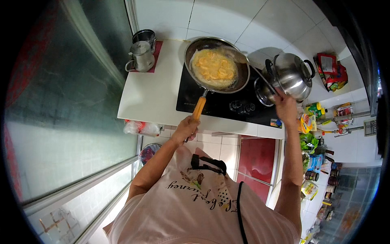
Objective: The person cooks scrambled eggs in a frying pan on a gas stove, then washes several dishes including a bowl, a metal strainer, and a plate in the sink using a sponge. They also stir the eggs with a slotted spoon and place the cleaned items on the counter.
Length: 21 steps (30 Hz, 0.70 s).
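My left hand (185, 130) is closed around the wooden handle of a frying pan (242, 81) over the black cooktop (189, 97). In the pan, pale yellow food (214, 67), possibly battered pieces, lies in bubbling oil or liquid. My right hand (285, 109) grips a long metal-handled utensil (262, 76); its blurred head is over the pan's right side, and its exact kind cannot be told. Just beyond my right hand stands a stainless steel pot (291, 73) with black handles.
Metal jugs (142, 58) stand on a red mat at the counter's left end. A red food packet (331, 71) lies right of the pot. Bottles, leafy greens (309, 142) and packets crowd the right counter. A glass panel (76, 91) rises at left, a tiled wall behind the cooktop.
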Available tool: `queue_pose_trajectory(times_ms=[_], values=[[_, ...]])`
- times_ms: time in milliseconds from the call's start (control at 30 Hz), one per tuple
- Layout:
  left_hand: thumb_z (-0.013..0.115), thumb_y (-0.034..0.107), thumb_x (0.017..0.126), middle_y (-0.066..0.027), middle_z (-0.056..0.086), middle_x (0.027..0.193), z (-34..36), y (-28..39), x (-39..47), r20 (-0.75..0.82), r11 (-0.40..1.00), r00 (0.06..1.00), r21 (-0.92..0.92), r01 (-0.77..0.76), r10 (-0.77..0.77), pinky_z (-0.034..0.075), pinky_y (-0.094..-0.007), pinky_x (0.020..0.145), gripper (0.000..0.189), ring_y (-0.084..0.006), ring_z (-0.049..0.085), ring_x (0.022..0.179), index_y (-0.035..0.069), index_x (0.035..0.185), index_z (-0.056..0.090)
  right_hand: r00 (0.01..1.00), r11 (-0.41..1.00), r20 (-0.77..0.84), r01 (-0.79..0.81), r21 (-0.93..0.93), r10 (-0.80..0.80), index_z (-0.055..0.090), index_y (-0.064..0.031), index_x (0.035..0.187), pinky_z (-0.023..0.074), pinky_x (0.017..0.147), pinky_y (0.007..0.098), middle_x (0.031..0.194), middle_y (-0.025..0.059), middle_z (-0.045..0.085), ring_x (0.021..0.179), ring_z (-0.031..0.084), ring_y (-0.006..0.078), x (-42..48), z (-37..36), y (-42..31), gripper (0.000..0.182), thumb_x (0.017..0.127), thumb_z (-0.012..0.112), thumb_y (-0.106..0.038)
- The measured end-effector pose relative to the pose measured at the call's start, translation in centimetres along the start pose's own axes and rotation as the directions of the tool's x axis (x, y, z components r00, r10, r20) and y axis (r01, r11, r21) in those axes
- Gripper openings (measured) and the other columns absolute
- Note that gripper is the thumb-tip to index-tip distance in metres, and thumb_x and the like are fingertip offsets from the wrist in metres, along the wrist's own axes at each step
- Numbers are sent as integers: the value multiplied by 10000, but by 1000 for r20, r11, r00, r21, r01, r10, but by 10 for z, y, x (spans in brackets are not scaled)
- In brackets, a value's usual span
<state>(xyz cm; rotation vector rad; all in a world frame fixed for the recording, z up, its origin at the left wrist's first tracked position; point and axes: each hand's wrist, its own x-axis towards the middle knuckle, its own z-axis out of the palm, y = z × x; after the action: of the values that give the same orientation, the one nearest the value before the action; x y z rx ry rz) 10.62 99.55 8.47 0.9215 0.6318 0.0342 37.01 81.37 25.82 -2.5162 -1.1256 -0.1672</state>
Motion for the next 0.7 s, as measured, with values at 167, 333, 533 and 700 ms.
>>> queue_pose_trajectory(times_ms=[167, 333, 533, 700], values=[[540, 305, 847, -35, 497, 652, -7, -2, -3, 43, 1000, 999, -22, 2, -1, 333, -207, 372, 363, -86, 450, 441, 75, 1089, 397, 993, 993, 33, -112, 47, 111, 603, 6, 1040, 465, 681, 345, 852, 250, 607, 777, 607, 362, -6, 14, -6, 279, 788, 561, -106], [532, 340, 850, -60, 546, 817, -2, 2, -11, 34, 997, 999, -60, 39, -37, 380, -197, 429, 518, -108, 528, 573, 106, 1255, 311, 993, 978, -41, -105, 178, 114, 610, 6, 1029, 464, 657, 307, 804, 225, 618, 719, 625, 275, -19, 24, -5, 272, 781, 572, -99], [515, 352, 859, -83, 548, 956, 2, 6, -17, 23, 998, 999, -34, 43, -43, 453, -211, 533, 588, -133, 569, 738, 132, 1335, 247, 984, 953, -32, -163, 255, 176, 610, -4, 1049, 416, 569, 253, 650, 97, 561, 568, 484, 122, -23, 39, 4, 277, 789, 575, -92], [507, 330, 867, -102, 545, 1004, -5, -4, -8, 42, 993, 999, -115, 6, -1, 504, -266, 651, 570, -177, 591, 807, 129, 1334, 250, 951, 663, 81, -268, 699, 300, 598, 14, 1067, 339, 485, 208, 622, 5, 528, 533, 417, 64, -41, 68, 23, 273, 815, 559, -86]])
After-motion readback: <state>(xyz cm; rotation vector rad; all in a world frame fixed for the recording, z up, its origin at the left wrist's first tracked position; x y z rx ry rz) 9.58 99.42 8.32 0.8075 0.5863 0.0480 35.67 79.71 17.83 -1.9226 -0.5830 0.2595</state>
